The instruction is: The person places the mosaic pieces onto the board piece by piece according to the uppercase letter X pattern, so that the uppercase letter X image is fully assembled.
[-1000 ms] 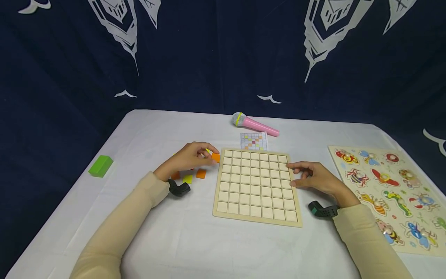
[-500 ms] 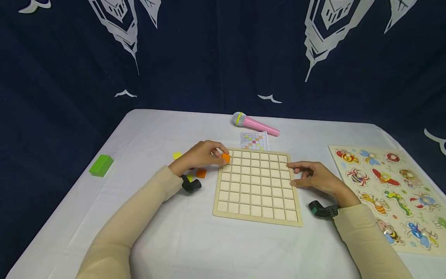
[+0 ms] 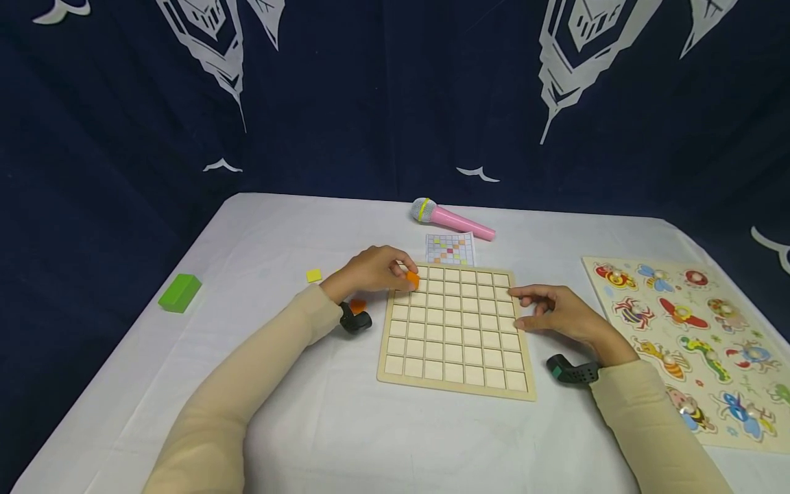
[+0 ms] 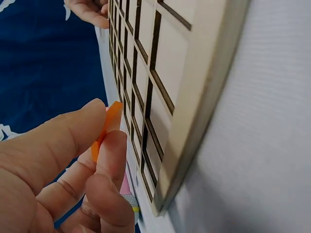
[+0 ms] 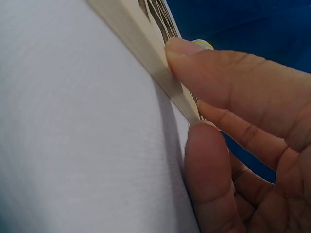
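While your left hand [image 3: 375,271] pinches the orange tile [image 3: 412,279] over the board's [image 3: 455,329] top-left corner, keep it level.
Your right hand [image 3: 558,317] grips the board's right edge, thumb and fingers; hold steady, lower the tile squarely into one cell.
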Action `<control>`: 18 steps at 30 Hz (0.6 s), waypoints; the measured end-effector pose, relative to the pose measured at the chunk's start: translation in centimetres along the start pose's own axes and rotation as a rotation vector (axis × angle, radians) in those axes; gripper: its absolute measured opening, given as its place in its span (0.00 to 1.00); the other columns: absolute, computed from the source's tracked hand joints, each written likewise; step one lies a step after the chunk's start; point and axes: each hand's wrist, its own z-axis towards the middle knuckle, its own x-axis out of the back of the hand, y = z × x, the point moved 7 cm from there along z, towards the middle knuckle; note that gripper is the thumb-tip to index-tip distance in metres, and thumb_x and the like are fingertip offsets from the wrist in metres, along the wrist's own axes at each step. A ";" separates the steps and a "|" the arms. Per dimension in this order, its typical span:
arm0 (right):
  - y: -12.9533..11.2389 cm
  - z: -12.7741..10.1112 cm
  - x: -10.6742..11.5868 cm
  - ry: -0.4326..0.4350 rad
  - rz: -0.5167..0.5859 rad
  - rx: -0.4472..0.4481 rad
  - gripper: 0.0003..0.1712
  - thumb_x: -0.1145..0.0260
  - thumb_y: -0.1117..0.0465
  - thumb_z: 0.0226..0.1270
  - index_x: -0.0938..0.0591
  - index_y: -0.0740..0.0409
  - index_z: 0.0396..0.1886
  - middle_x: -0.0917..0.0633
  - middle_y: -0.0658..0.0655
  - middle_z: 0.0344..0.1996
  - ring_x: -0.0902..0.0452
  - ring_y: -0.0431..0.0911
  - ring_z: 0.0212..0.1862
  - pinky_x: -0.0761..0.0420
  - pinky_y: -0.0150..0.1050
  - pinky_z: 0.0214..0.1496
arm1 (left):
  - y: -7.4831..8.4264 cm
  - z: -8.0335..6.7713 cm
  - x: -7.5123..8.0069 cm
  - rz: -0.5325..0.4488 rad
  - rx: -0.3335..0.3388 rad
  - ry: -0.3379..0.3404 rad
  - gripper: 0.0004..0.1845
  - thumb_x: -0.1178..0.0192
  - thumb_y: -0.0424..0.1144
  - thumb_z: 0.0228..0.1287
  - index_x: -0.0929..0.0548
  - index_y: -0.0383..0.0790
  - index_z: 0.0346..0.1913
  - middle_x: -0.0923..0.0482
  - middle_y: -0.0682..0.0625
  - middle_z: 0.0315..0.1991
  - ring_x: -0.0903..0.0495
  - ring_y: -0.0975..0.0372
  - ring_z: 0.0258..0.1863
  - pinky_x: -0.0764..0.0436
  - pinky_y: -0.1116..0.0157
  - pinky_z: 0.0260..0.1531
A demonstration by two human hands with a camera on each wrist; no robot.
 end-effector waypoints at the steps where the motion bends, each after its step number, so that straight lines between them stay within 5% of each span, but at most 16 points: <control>1: 0.0 0.0 0.0 -0.001 0.000 -0.005 0.36 0.21 0.71 0.64 0.22 0.76 0.70 0.21 0.58 0.45 0.29 0.41 0.33 0.26 0.34 0.37 | 0.1 0.1 0.0 0.001 0.004 -0.001 0.19 0.24 0.46 0.67 0.10 0.47 0.58 0.12 0.53 0.42 0.20 0.60 0.43 0.27 0.63 0.45; 18: 0.0 0.1 -0.1 0.000 -0.007 -0.018 0.36 0.21 0.71 0.64 0.23 0.76 0.70 0.21 0.58 0.46 0.29 0.41 0.34 0.26 0.34 0.38 | 0.6 1.1 -0.9 0.093 0.019 0.019 0.18 0.23 0.47 0.66 0.09 0.49 0.58 0.14 0.57 0.37 0.23 0.62 0.36 0.27 0.63 0.40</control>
